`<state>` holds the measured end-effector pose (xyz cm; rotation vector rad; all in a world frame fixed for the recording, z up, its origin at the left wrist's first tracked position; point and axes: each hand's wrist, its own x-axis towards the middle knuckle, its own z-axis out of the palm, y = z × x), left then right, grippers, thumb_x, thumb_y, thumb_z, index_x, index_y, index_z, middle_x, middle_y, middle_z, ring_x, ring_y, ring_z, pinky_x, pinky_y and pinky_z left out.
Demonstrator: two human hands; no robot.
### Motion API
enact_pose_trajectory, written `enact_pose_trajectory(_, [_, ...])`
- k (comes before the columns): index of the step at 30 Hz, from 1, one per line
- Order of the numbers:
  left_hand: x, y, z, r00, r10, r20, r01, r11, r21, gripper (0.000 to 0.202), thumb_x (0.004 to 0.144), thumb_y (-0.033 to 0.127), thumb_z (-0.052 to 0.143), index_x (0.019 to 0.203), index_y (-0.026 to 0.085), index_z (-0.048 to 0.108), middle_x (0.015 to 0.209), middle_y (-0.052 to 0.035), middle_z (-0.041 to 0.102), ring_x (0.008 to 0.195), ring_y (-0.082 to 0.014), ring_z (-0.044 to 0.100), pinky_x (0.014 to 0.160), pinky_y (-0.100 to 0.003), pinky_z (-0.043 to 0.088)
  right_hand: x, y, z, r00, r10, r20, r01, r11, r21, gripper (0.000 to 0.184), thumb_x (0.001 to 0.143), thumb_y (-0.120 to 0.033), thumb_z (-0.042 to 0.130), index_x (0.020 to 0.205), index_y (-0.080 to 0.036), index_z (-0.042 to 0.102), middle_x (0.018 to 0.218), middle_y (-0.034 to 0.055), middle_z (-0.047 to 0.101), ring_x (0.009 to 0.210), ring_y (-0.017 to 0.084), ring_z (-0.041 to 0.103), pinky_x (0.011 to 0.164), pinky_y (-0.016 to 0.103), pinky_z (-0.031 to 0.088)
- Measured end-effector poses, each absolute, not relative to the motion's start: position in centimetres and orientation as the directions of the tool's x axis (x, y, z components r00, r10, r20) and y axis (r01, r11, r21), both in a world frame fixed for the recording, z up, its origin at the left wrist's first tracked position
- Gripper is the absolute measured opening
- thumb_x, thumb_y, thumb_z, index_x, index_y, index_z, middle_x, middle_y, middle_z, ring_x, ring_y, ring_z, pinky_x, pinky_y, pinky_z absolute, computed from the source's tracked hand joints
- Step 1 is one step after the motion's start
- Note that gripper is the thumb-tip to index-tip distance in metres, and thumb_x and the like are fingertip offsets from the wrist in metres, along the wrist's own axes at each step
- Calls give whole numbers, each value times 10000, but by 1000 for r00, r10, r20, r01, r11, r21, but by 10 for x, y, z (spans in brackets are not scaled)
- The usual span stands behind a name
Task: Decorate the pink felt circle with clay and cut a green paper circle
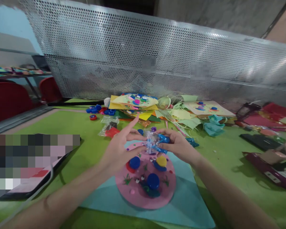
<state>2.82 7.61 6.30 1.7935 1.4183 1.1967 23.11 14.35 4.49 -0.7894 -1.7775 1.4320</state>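
Between both hands is a small packet (153,141), part clear crinkled plastic and part shiny blue. My left hand (120,143) pinches its clear end between thumb and fingers, one finger pointing up. The fingers of my right hand (177,143) are closed on the blue end. Below them lies a round pink disc (124,198) on a light blue sheet (181,203). Snail-like figures sit on the disc: one has a dark blue dome (153,181), another a yellow dome (161,161), a third a blue dome (134,162) on red. Green tufts and small dots surround them.
Behind my hands, decorated sheets (135,101) are stacked beside paper scraps (178,113). Blue caps (93,109) and a red packet (112,131) lie at left, near a pixelated device (38,168) with a cable. A maroon pouch (269,168) lies right. A perforated metal panel (124,47) rises behind.
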Motion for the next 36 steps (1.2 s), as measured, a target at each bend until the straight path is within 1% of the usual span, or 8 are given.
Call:
enact_pose_trajectory(5, [26, 74, 62, 145, 966, 215, 524, -259, 811, 738, 813, 345, 561, 1427, 323, 153, 1104, -61, 695, 1058, -271, 618, 952, -478, 403, 230, 141, 44, -580, 792, 189, 38, 259, -965, 339, 669, -180, 724, 984, -230, 610, 991, 6, 652, 844, 138, 612, 761, 278, 492])
enact_pose_trajectory(11, [29, 74, 64, 189, 960, 208, 574, -279, 770, 720, 825, 311, 519, 1433, 316, 132, 1117, -72, 693, 1118, -287, 582, 949, -474, 398, 225, 139, 40, -626, 764, 160, -12, 195, -981, 348, 662, -139, 719, 979, -220, 600, 899, -10, 651, 782, 122, 615, 723, 260, 498])
enact_pose_trajectory(17, [30, 73, 60, 303, 936, 178, 656, -340, 674, 660, 876, 246, 404, 1439, 310, 66, 1072, -59, 714, 1046, -267, 624, 1037, -573, 243, 223, 137, 38, -655, 737, 170, -10, 216, -976, 375, 668, -138, 719, 1014, -227, 604, 926, -4, 620, 831, 132, 601, 712, 257, 490])
enact_pose_trajectory(20, [31, 74, 58, 291, 941, 173, 600, -321, 733, 712, 864, 244, 444, 1442, 293, 31, 1082, -70, 709, 1133, -266, 572, 1054, -569, 234, 220, 136, 39, -622, 767, 157, -44, 167, -985, 380, 641, -139, 739, 986, -223, 605, 883, -22, 617, 755, 112, 598, 681, 240, 489])
enact_pose_trajectory(23, [33, 75, 60, 183, 969, 167, 407, -230, 884, 818, 815, 273, 553, 1447, 249, 34, 1054, -80, 719, 1271, -242, 441, 1044, -487, 326, 218, 136, 40, -585, 802, 123, -60, 108, -992, 377, 628, -165, 760, 964, -220, 599, 797, -47, 619, 640, 87, 575, 625, 223, 485])
enact_pose_trajectory(27, [36, 77, 61, 85, 993, 84, 187, -99, 977, 951, 746, 258, 655, 1447, 208, 15, 987, -74, 741, 1235, -230, 479, 978, -415, 423, 218, 134, 42, -567, 816, 115, -26, 122, -992, 379, 633, -188, 765, 973, -230, 602, 773, -59, 625, 621, 75, 562, 617, 211, 473])
enact_pose_trajectory(31, [37, 76, 58, 107, 980, 170, 250, -193, 949, 908, 788, 260, 620, 1445, 247, -6, 963, -31, 748, 1270, -197, 434, 1039, -414, 348, 219, 132, 45, -550, 827, 111, 15, 143, -990, 397, 618, -186, 760, 977, -221, 595, 787, -50, 637, 635, 88, 574, 610, 221, 476])
enact_pose_trajectory(36, [39, 74, 56, 93, 951, 294, 444, -304, 843, 841, 818, 279, 570, 1446, 251, 12, 886, -32, 758, 1240, -243, 461, 1047, -504, 280, 215, 129, 47, -521, 838, 160, 33, 207, -978, 397, 614, -157, 733, 975, -204, 574, 707, -58, 617, 616, 107, 581, 575, 235, 482])
